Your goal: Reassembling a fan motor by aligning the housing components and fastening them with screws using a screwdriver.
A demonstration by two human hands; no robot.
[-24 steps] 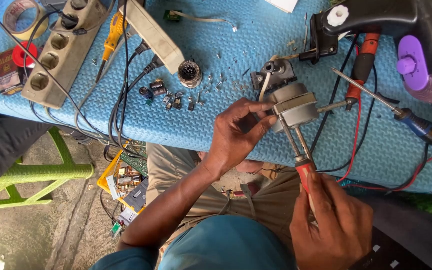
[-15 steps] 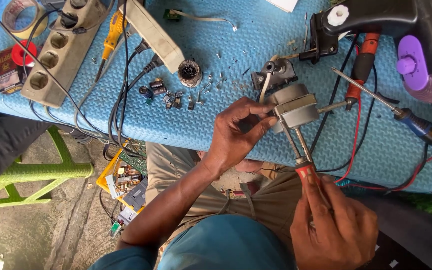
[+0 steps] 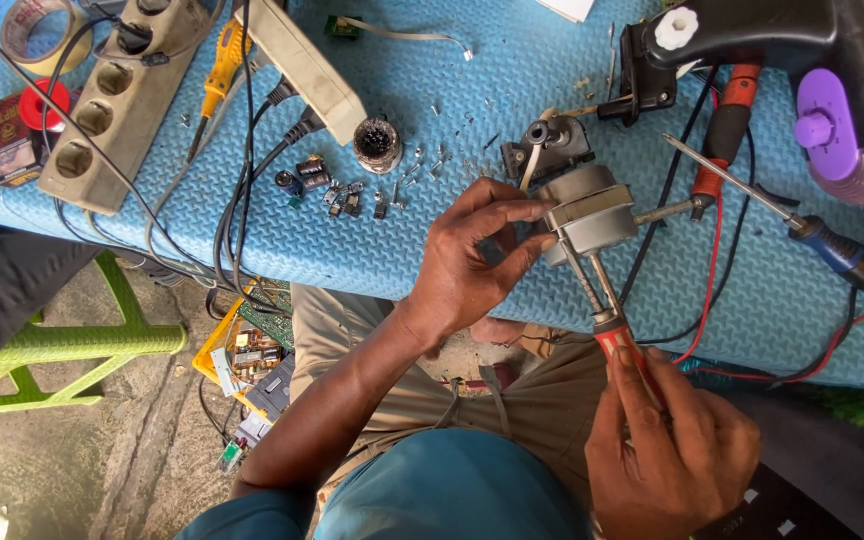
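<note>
My left hand (image 3: 472, 255) grips a small grey cylindrical motor (image 3: 592, 208) just above the near edge of the blue table mat (image 3: 372, 250). A dark plastic part (image 3: 550, 145) with a cream wire sits on the motor's far end. My right hand (image 3: 667, 450) is closed around the red handle of a screwdriver (image 3: 624, 345). Its metal shaft runs up along the motor's side, and the tip meets the housing.
A power strip (image 3: 117, 95), a tape roll (image 3: 34, 25), a yellow tester screwdriver (image 3: 220, 62), black cables (image 3: 237, 200) and small loose parts (image 3: 337, 190) lie to the left. A black appliance with a purple knob (image 3: 827, 110), a blue-handled screwdriver (image 3: 842, 255) and red wires (image 3: 712, 260) lie right. A green stool (image 3: 62, 345) stands below.
My left hand has shifted its fingers slightly on the motor. The screwdriver stays against the housing, and my right hand has barely moved.
</note>
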